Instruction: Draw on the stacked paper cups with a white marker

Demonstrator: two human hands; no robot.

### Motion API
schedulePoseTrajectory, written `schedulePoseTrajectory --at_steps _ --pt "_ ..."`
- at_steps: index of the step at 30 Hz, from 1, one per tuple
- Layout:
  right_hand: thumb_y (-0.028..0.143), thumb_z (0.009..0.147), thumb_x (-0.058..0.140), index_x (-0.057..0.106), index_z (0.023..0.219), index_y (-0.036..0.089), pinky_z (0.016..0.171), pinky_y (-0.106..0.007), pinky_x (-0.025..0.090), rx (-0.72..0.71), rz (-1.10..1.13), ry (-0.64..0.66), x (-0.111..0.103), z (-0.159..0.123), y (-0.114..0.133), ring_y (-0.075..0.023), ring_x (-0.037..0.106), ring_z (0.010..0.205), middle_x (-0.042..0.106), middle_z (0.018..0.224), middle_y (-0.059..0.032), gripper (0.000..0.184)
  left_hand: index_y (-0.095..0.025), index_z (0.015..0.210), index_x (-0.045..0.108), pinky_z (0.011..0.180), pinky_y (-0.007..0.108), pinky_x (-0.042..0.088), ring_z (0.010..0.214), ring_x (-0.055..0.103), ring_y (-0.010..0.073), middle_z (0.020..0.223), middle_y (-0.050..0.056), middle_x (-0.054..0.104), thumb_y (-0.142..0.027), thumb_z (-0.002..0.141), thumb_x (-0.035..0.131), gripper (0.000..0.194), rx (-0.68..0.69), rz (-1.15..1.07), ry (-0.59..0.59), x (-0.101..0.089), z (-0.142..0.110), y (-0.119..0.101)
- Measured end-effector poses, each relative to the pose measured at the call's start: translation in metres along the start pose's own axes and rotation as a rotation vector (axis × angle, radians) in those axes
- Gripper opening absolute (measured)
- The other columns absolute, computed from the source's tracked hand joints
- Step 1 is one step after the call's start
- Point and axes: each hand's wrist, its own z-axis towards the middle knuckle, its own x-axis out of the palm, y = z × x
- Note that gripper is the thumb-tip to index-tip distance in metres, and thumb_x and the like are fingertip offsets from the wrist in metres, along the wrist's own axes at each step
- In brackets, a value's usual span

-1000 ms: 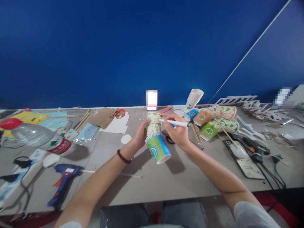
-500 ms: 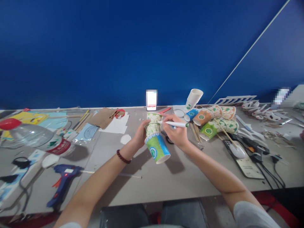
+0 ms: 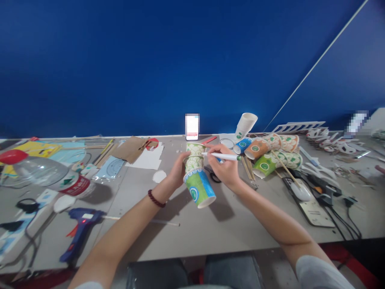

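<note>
My left hand (image 3: 178, 167) is closed round the left side of a stack of paper cups (image 3: 199, 188), held tilted above the table. The lowest cup is painted green and blue with a round logo; those above carry green scale-like line patterns on white. Between the fingers of my right hand (image 3: 223, 167) is a white marker pen (image 3: 224, 156) with a green end. Its tip points left and meets the upper cup's side, or is very close to it. The fingers of my left hand behind the stack are hidden.
Decorated cups (image 3: 264, 165) lie to the right, by a white cup stack (image 3: 246, 125). A phone (image 3: 192, 127) stands against the blue wall. On the left are a hot glue gun (image 3: 81, 230), a large bottle (image 3: 57, 176) and a power strip (image 3: 27, 224). A computer mouse (image 3: 300, 191) lies right.
My right hand and the marker pen have shifted slightly to the right. The cup stack and my left hand have hardly moved.
</note>
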Motion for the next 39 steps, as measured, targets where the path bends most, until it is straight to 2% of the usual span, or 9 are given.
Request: schedulePoseTrajectory --at_steps 7,11,13,15,19,22,25,30,39 --pt "0.013 0.080 0.057 0.057 0.080 0.023 0.084 -0.039 0.052 -0.011 -0.006 0.004 0.000 0.000 0.001 -0.0241 0.069 0.098 0.068 0.079 -0.0016 0.010 -0.010 0.094 0.068 0.071 0.035 0.053 0.071 0.067 0.0237 0.076 0.010 0.071 -0.040 0.076 0.059 0.036 0.006 0.002 -0.001 0.001 -0.001 -0.001" --pt "0.018 0.084 0.058 0.058 0.082 0.023 0.081 -0.039 0.054 0.020 0.041 -0.022 0.000 -0.001 -0.003 -0.0220 0.069 0.091 0.069 0.085 -0.0027 0.006 -0.009 0.095 0.068 0.070 0.036 0.054 0.070 0.067 0.0241 0.076 0.011 0.071 -0.041 0.077 0.058 0.038 -0.001 -0.013 0.012 0.003 -0.003 -0.002" --pt "0.024 0.089 0.057 0.061 0.089 0.024 0.078 -0.037 0.057 0.056 0.069 -0.075 0.000 -0.001 -0.007 -0.0201 0.069 0.089 0.070 0.090 -0.0033 0.004 -0.009 0.098 0.068 0.070 0.036 0.054 0.070 0.067 0.0244 0.076 0.011 0.071 -0.042 0.076 0.059 0.040 -0.002 -0.027 0.029 0.004 -0.003 -0.003" --pt "0.030 0.093 0.054 0.063 0.101 0.026 0.075 -0.035 0.058 0.081 0.105 -0.085 0.000 -0.001 -0.011 -0.0183 0.069 0.087 0.070 0.099 -0.0040 0.013 -0.009 0.099 0.067 0.070 0.036 0.054 0.071 0.067 0.0246 0.076 0.011 0.071 -0.042 0.075 0.060 0.042 0.013 -0.035 0.037 0.004 -0.003 -0.003" --pt "0.031 0.096 0.049 0.063 0.108 0.027 0.083 -0.040 0.058 0.047 0.081 -0.056 -0.001 0.002 -0.013 -0.0208 0.069 0.097 0.071 0.092 -0.0037 0.018 -0.009 0.098 0.067 0.072 0.037 0.054 0.073 0.067 0.0249 0.078 0.011 0.072 -0.042 0.073 0.061 0.041 0.057 -0.033 0.035 0.005 -0.003 -0.003" --pt "0.028 0.092 0.056 0.060 0.111 0.027 0.095 -0.045 0.054 0.061 0.068 -0.001 -0.001 0.003 -0.010 -0.0218 0.065 0.106 0.068 0.107 -0.0052 0.019 -0.010 0.094 0.068 0.074 0.037 0.054 0.076 0.068 0.0255 0.080 0.011 0.072 -0.043 0.073 0.062 0.040 0.070 -0.012 0.023 0.006 -0.004 -0.002" --pt "0.025 0.085 0.064 0.055 0.116 0.029 0.102 -0.045 0.051 0.113 0.124 0.098 0.000 0.002 -0.010 -0.0219 0.061 0.115 0.062 0.121 -0.0056 0.032 -0.011 0.095 0.068 0.078 0.037 0.054 0.082 0.068 0.0258 0.084 0.010 0.073 -0.042 0.072 0.064 0.039 0.103 -0.007 -0.002 0.005 -0.004 0.001" --pt "0.024 0.084 0.064 0.053 0.113 0.030 0.103 -0.044 0.052 0.203 0.206 0.170 0.002 0.000 -0.017 -0.0207 0.061 0.115 0.062 0.117 -0.0040 0.031 -0.012 0.097 0.067 0.084 0.036 0.052 0.091 0.067 0.0256 0.089 0.009 0.073 -0.040 0.070 0.067 0.039 0.144 -0.013 -0.019 0.005 -0.003 0.005" --pt "0.021 0.084 0.063 0.054 0.111 0.029 0.101 -0.041 0.053 0.192 0.218 0.169 0.003 0.000 -0.016 -0.0189 0.060 0.113 0.060 0.115 -0.0036 0.029 -0.013 0.099 0.067 0.085 0.036 0.051 0.092 0.068 0.0259 0.090 0.009 0.073 -0.040 0.070 0.069 0.040 0.203 0.043 -0.010 0.005 -0.004 0.006"
